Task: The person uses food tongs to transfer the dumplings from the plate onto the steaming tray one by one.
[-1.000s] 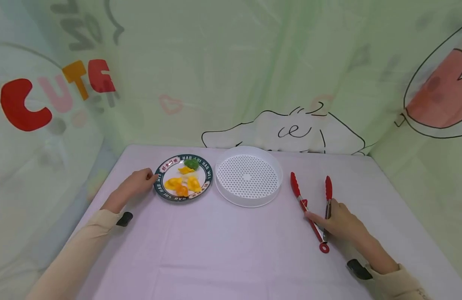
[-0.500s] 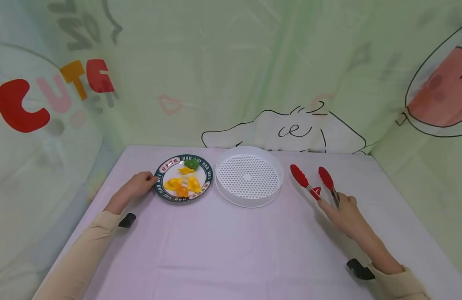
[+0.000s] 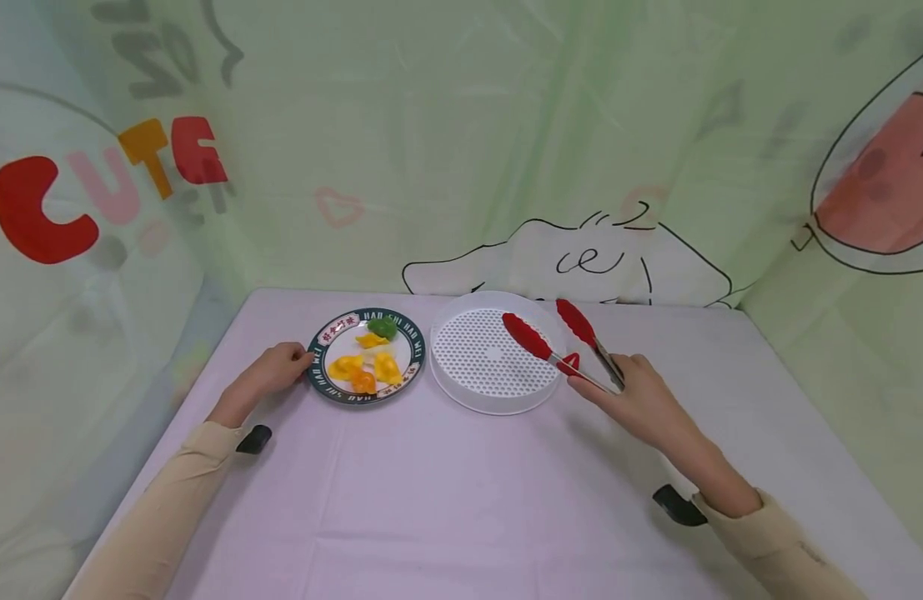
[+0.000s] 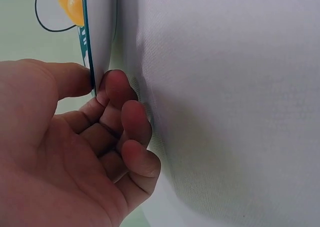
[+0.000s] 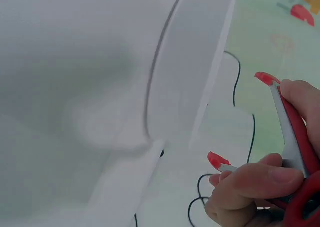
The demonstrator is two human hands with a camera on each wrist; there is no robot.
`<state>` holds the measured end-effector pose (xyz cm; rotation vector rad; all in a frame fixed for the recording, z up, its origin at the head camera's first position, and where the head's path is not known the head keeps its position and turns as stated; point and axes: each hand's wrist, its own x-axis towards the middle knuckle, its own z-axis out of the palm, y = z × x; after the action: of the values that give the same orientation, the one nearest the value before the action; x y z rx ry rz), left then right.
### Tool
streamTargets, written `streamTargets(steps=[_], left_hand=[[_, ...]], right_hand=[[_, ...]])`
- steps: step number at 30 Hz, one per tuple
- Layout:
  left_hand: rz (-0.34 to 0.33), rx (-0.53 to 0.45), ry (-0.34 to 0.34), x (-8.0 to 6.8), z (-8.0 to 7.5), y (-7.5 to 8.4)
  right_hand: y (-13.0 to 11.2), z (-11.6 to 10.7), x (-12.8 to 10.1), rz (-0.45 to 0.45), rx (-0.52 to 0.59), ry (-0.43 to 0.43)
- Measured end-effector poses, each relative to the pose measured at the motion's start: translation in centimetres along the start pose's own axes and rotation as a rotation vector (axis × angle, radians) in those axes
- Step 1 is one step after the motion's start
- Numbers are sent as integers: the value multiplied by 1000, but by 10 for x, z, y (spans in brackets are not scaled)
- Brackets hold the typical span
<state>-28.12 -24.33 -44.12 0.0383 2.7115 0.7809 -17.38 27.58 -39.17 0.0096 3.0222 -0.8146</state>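
Note:
In the head view my left hand [image 3: 281, 367] pinches the left rim of a plate [image 3: 318, 377] with a dark green lettered border. The left wrist view shows the thumb on top of the rim and curled fingers beneath it. Yellow, orange, white and green dumpling-like pieces [image 3: 387, 369] lie on the plate. My right hand [image 3: 641, 400] grips a pair of red-tipped tongs [image 3: 527, 336] with the arms spread apart and nothing between the tips. One tip overlaps the white round steamer tray [image 3: 469, 367] in the head view; the other is over its right rim.
A pale lilac cloth covers the table [image 3: 431, 517]. The steamer tray stands close beside the plate. Printed green curtains [image 3: 446, 150] rise behind the table and along both sides.
My right hand has lifted the tongs off the table and carried them left to the steamer tray. My left hand stays at the plate's rim.

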Motion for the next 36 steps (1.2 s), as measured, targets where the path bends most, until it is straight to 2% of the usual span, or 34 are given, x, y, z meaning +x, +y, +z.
streamTargets(steps=[6, 10, 21, 36], left_hand=[[-12, -3, 1, 1, 1, 1], [3, 2, 5, 1, 0, 2], [10, 0, 10, 3, 2, 2], [14, -16, -6, 4, -2, -2]], right_hand=[[-23, 6, 9, -28, -28, -23], [-35, 10, 14, -51, -55, -42], [-62, 26, 19, -132, -109, -54], [-111, 52, 28, -238, -207, -97]])
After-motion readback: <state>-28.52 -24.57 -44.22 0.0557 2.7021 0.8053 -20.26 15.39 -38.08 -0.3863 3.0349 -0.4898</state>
